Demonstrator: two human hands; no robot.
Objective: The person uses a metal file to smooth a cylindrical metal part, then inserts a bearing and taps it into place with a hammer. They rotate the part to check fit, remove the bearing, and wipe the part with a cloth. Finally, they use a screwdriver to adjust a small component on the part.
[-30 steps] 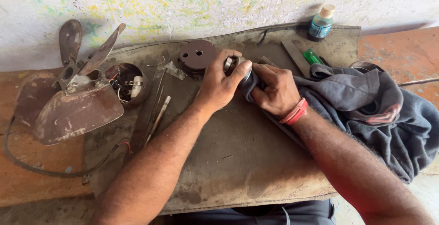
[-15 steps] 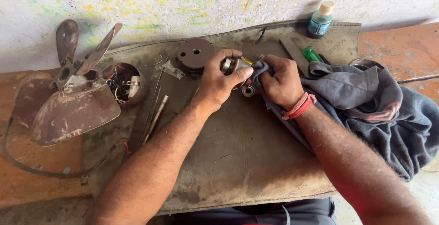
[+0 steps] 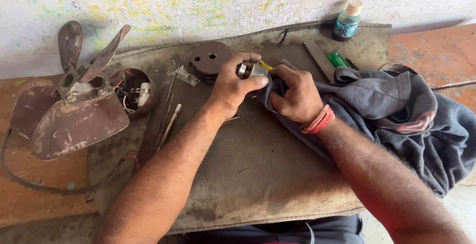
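view: head cam, looking down at a workbench against a paint-flecked wall
left hand (image 3: 229, 88): fingers curled shut around a small metal part (image 3: 250, 70), held just above the mat
small metal part: silvery, roundish, sits between the two hands at top centre of the mat; exact shape can't be made out, mostly covered by fingers
right hand (image 3: 293, 95): fingers closed on a bunched corner of the dark grey cloth (image 3: 396, 110), that corner pressed against the metal part; red band on the wrist
yellow bit (image 3: 265, 65): pokes out between the hands, touching the part; can't tell what it belongs to
dark grey cloth: rest of it heaped over the right side of the bench, hanging off the edge
mat (image 3: 258, 174): worn grey-brown sheet covering most of the bench, both forearms resting over it
round brown plate (image 3: 210, 58): with holes, lies flat just left of the left hand
open motor housing (image 3: 131, 89): left of the plate, wires visible inside
fan blades (image 3: 79, 100): rusty brown, far left, one blade flat, two sticking up
thin rods/tools (image 3: 168, 120): lying between housing and left forearm
blue bottle (image 3: 346, 22): cream cap, upright at the wall, top right
green handle (image 3: 338, 58): just below the bottle, partly under the cloth
flat grey bar (image 3: 320, 59): beside the green handle
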